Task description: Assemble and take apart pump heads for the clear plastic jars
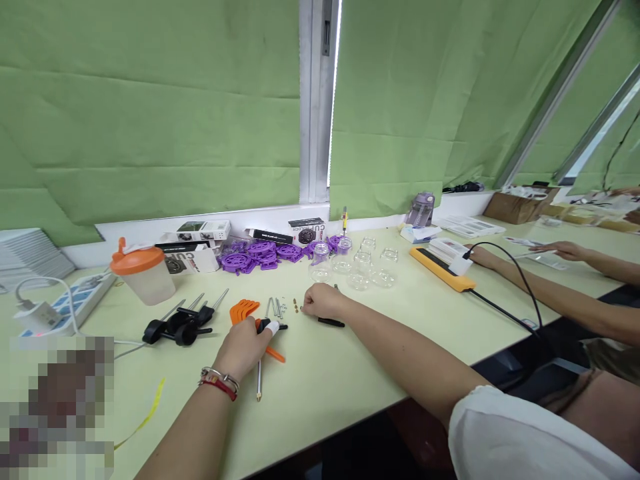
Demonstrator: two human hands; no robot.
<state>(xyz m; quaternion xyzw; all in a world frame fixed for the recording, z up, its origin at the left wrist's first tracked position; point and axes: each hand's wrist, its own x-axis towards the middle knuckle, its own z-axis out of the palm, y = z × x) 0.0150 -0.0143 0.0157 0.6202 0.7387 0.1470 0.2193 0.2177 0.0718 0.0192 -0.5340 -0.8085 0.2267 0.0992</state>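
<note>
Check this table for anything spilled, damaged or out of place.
A curved yellow strip lies on the table, left of the left hand, apart from the black parts; perhaps a stray scrap. No spill or damage shows.

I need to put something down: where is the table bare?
Bare patches of table: between the metal rod and the right forearm, down to the near edge; and between that forearm and the yellow power strip. Crowded: at the back, with purple parts and clear plastic pieces, and left of the left hand, where black holders lie.
</note>
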